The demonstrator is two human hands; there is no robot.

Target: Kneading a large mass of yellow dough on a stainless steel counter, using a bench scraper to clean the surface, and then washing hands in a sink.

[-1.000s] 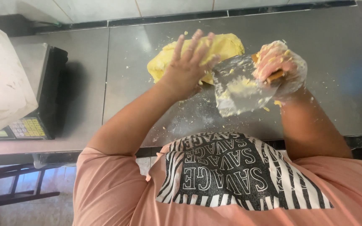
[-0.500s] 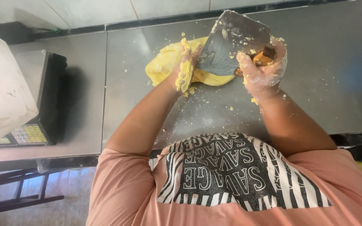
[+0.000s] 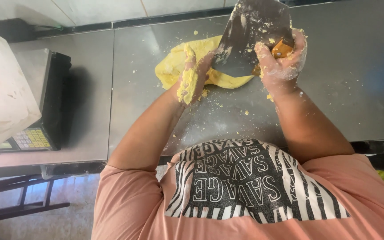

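Note:
A flat lump of yellow dough lies on the steel table. My right hand, caked in dough, grips the orange handle of a wide metal bench scraper, held up and tilted over the dough. My left hand, smeared with yellow dough, is pressed edge-on against the lower corner of the scraper's blade, fingers together. The dough's right part is hidden behind the blade.
Dough crumbs and flour streaks are scattered on the table around the lump. A black weighing scale with a keypad stands at the left, next to a large white block. A tiled wall runs behind the table.
The scraper has swung up and away from me, from in front of my chest to above the dough. My left hand dropped from spread over the dough onto the blade's edge.

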